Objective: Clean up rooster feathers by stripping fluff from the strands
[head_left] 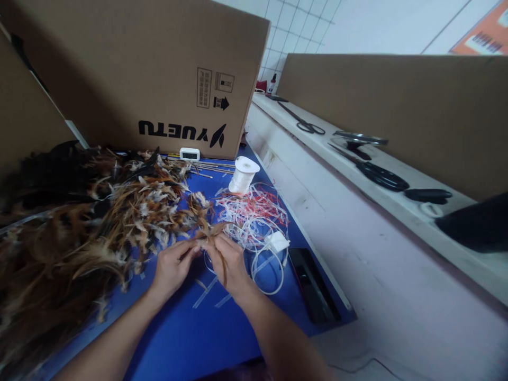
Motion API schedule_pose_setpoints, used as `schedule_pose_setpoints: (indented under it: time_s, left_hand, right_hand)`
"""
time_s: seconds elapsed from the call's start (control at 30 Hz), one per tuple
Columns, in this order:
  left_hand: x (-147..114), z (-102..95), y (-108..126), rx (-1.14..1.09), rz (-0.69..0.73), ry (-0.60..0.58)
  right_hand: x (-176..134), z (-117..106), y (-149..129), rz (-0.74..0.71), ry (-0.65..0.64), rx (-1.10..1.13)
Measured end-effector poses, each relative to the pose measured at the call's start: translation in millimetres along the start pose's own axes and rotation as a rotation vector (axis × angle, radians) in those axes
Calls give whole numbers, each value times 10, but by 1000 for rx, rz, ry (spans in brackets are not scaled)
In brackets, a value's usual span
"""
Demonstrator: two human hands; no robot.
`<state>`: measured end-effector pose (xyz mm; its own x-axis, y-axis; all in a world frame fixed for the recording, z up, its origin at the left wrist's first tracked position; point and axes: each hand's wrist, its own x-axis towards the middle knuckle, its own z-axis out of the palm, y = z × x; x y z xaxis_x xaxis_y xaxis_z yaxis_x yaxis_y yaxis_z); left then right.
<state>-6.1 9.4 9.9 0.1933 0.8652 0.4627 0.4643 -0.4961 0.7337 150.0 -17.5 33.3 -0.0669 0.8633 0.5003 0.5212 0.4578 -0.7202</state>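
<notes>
both hands meet over the blue table top [186, 338], just in front of the person. the left hand [171, 267] is curled, its fingertips pinched onto the stems of a small bunch of brown feathers [212, 233], and the right hand [229, 264] closes on the same bunch from the other side, with one long brown feather hanging down across its palm. the bunch sits between the two sets of fingertips, raised a little above the table, at the near edge of a big heap of loose feathers [91, 222] that spreads brown, black and white over the left half of the table. just right of the hands lies a tangle of white and red plastic strips [254, 214], some of them looping under the right hand, and a small white tag [278, 242] rests on that tangle. behind the tangle stands a white spool of cord [243, 175], upright. a large cardboard box [151, 69] printed with an upside-down "yuetu" stands at the back of the table, with a small white digital timer [189, 154] against its base and thin sticks [212, 168] lying beside it. a black flat object [313, 286] lies at the table's right edge. on the pale ledge [357, 174] to the right lie scissors [305, 125] and black-handled shears [377, 173], well apart from the hands.
</notes>
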Motion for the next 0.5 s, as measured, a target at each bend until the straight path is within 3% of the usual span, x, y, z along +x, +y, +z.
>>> schedule_pose_setpoints:
  time_s: [0.13, 0.37, 0.5]
  left_hand:
    - [11, -2, -66, -56, 1, 0]
    - [49, -67, -147, -150, -92, 21]
    - [35, -80, -179, -207, -163, 118]
  right_hand:
    - [10, -31, -34, -64, 13, 5]
    - [31, -78, -48, -137, 202, -20]
    - [39, -127, -44, -157, 291, -9]
